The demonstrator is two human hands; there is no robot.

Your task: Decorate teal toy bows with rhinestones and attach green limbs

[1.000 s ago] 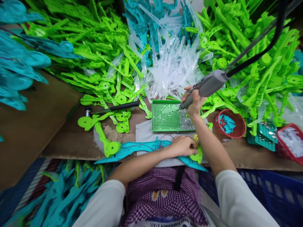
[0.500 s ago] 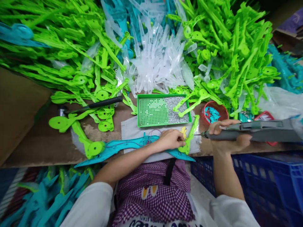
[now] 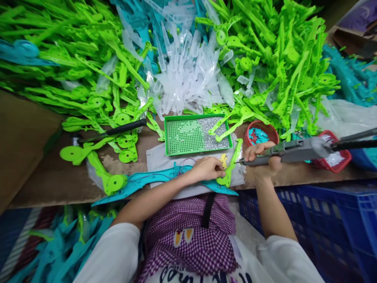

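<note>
1. One blue shell point(image 3: 147, 181) lies along the near edge of the desk point(image 3: 141, 147), its middle over a grey cloth point(image 3: 156, 155). In my judgement it should be kept flat there while any force is applied.

2. Left hand point(image 3: 204, 171): laid over the shell's right half, fingers curled down by the round end of a green arm point(image 3: 235, 159). From where I stand I cannot tell whether they pinch the arm or merely press. Firm pressure at this point would likely stop the arm turning under load.

3. Thin wires point(image 3: 186, 160) loop just left of that hand. Best kept out from under the palm.

4. Right hand point(image 3: 262, 173): fingers wrapped round a grey power screwdriver point(image 3: 297, 151). Its bit point(image 3: 237, 162) points left, just beside the green arm; contact, and any screw on the tip, cannot be confirmed. Recommendation: set the bit square to its seat before driving, since a slanted approach may slip. The left fingers lie roughly in its line and would be safer further aside.

5. Green tray point(image 3: 165, 135): beyond the cloth, small silvery screws heaped at its right end. Two green prongs point(image 3: 228, 131) overhang that heap and could foul a pick-up.

6. Hammer point(image 3: 126, 127) to the left, red basket point(image 3: 276, 133) to the right; neither is touched.

7. Farthest, clear pieces point(image 3: 188, 74) stand heaped between green piles point(image 3: 291, 59).
</note>
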